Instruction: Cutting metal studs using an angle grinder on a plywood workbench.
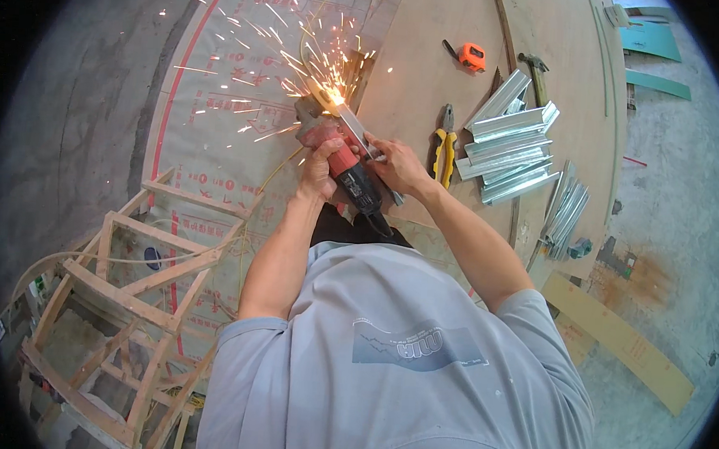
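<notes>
Many sparks (334, 87) fly from the red-and-black angle grinder (346, 160) wrapped in the left hand (320, 169); the right hand (399, 166) is closed around a silver metal channel (352, 126).

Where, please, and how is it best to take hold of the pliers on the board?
Probably around both yellow handles, with the right hand, once free, coming from the near side: the pliers lie with their head pointing away.
</notes>
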The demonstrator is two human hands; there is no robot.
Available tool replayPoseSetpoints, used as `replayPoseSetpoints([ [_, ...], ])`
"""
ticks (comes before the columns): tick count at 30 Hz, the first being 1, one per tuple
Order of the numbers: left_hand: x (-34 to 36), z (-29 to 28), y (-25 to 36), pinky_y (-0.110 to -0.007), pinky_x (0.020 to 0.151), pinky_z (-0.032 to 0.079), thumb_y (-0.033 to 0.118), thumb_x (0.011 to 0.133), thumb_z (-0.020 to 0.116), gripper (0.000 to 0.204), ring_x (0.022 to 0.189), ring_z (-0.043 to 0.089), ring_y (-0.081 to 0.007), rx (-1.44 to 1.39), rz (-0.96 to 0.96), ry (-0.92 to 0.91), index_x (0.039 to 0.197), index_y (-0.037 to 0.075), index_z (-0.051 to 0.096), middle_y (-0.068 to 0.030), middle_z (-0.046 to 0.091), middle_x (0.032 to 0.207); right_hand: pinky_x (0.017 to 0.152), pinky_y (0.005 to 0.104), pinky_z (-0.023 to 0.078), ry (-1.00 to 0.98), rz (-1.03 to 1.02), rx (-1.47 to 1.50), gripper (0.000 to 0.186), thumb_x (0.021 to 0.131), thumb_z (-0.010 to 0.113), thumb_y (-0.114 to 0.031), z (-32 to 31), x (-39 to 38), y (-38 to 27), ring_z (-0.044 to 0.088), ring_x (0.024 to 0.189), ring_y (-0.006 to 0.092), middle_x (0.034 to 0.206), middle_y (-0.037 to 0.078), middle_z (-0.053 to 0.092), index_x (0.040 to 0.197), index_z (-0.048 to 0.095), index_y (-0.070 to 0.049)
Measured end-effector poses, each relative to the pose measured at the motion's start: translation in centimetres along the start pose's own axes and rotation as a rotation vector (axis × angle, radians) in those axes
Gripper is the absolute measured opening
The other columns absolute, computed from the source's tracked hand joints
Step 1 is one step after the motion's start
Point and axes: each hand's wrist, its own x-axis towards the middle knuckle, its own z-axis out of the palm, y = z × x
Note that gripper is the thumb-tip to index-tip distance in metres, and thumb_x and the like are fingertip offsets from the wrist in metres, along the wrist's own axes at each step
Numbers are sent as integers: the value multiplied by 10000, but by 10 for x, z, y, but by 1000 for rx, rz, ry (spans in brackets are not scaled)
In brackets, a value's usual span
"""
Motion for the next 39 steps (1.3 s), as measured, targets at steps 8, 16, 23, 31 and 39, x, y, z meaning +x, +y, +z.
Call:
replayPoseSetpoints([
  [8,-19,23,13,-393,917,529,211,803,719,441,1017,611,-249,-98,-88,-133,1167,51,528,-168,580,1288,793,415,542,190,99,66,596,850,666,-149,-24,-34,19,674,887,336,1035,227,666,1415,478,-113],
  [16,-29,46,30,-394,930,526,194,812,714,353,977,630,-222,-38,-68,-172,1105,66,565,-174,589,1296,743,381,530,1146,609,76,545,791,754,-230,-163,-182,190,686,832,264,904,157,701,1250,540,-29],
  [23,-28,45,25,-396,924,529,189,810,717,333,968,626,-228,-53,-131,-130,1083,58,577,-168,594,1272,898,447,496,987,1261,-329,589,832,703,-419,-215,-263,275,630,1058,336,1138,200,646,1272,535,-65],
  [31,-36,53,23,-395,927,525,186,812,713,341,966,615,-232,-11,-106,-97,1090,41,578,-161,597,1234,931,437,477,838,300,-178,424,857,706,-304,-191,-121,161,602,1103,329,1171,161,636,1209,617,-85],
  [39,-45,44,17,-398,919,527,201,816,706,369,978,609,-234,30,-103,-98,1106,27,560,-158,596,1231,978,505,419,369,539,-521,425,916,610,-363,-199,16,132,546,1185,337,1251,148,574,1292,590,-166],
])
